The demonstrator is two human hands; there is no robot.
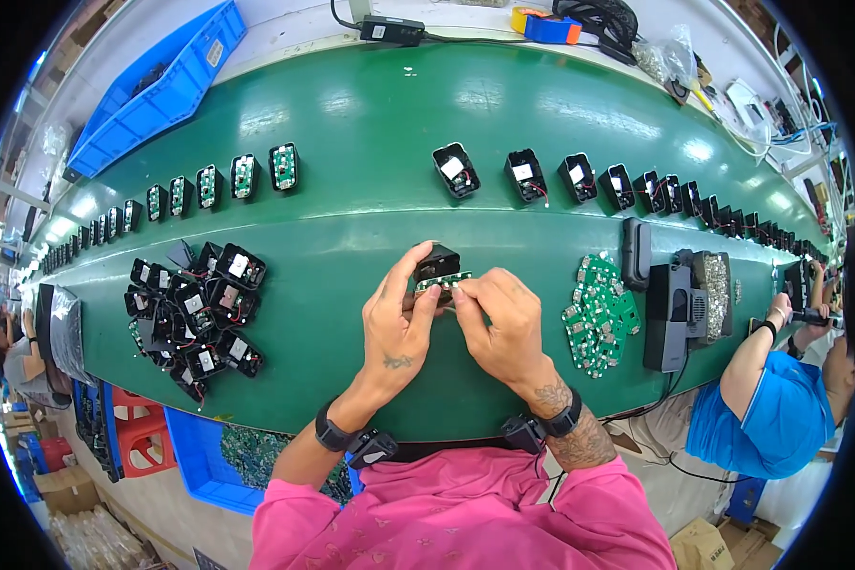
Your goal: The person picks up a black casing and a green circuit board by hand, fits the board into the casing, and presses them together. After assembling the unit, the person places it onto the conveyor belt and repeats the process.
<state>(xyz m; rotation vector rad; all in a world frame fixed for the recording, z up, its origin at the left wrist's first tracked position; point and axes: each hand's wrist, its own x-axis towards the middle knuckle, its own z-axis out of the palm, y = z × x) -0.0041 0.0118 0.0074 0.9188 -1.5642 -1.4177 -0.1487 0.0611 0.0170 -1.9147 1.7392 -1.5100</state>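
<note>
At the middle of the near table, my left hand [394,323] is wrapped around a small black plastic case [438,258] tilted on its side. A green circuit board [444,282] lies at the case's opening, its edge turned toward me. My left thumb touches the board. My right hand [503,323] is closed, with thumb and index finger pinching the board's right end. Whether a wire is also between those fingertips is hidden. To the left lies a heap of black cases [199,309] with white parts and wires inside. To the right is a pile of green circuit boards [598,313].
Rows of open black cases line the green table [370,123]; those on the left hold green boards [283,167], those on the right white parts [456,169]. A black device [668,318] and box of small metal parts [712,294] stand right. A co-worker [769,408] sits beyond.
</note>
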